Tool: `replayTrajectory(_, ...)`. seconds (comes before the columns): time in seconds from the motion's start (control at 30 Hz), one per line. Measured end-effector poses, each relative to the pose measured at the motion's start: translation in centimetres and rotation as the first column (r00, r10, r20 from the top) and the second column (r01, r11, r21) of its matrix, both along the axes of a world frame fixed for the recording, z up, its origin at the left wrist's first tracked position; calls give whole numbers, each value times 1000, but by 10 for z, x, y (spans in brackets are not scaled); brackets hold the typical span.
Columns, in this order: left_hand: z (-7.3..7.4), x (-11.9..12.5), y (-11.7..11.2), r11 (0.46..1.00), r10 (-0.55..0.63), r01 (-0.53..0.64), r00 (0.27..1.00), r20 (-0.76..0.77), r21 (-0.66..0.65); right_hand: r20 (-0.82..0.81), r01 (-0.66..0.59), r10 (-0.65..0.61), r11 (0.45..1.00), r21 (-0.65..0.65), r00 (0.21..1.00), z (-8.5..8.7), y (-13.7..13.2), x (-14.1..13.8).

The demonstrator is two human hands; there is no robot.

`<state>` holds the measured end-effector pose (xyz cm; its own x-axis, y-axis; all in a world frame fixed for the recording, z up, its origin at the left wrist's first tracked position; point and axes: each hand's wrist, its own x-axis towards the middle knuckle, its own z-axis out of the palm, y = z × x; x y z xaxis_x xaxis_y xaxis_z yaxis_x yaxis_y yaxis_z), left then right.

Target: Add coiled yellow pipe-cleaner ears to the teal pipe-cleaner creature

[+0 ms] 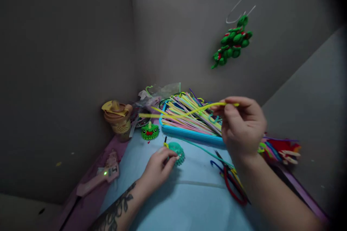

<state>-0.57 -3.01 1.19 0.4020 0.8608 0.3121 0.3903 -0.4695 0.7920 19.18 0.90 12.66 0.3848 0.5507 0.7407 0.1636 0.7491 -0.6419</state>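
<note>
Dull grey walls [176, 43] close in around the workspace, with a bumpy green ornament [233, 41] hanging against the rear one. A pale blue surface [195, 202] covers the middle, a visible seam running across it, with purple [120, 151] showing along its left side. The left hand [158, 168] rests low over this surface, thumb and forefinger pinched on the edge of a teal fuzzy piece [176, 148]. The right hand [244, 122] is raised, its thumb and forefinger closed on one end of a yellow pipe cleaner [200, 108], which stretches leftward above a blue tray [189, 134] heaped with pipe cleaners [184, 103]. That hand hides the tray's right end. Red-handled scissors [226, 178] lie between the arms, partly behind the right forearm. A green face-like piece [150, 132] sits beside the tray; a cup [117, 117] and a pink glue gun [94, 184], its light green, flank the left.
</note>
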Motion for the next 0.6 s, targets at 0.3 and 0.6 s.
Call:
replayTrajectory(0.3, 53, 20, -50, 971, -203, 213, 975, -90, 113, -492, -513, 281, 737, -439, 824, -98, -52, -7)
replayTrajectory(0.6, 10, 34, 8, 996, -2, -12, 989, -150, -93, -441, -542, 325, 605, -583, 837, -127, -51, -10)
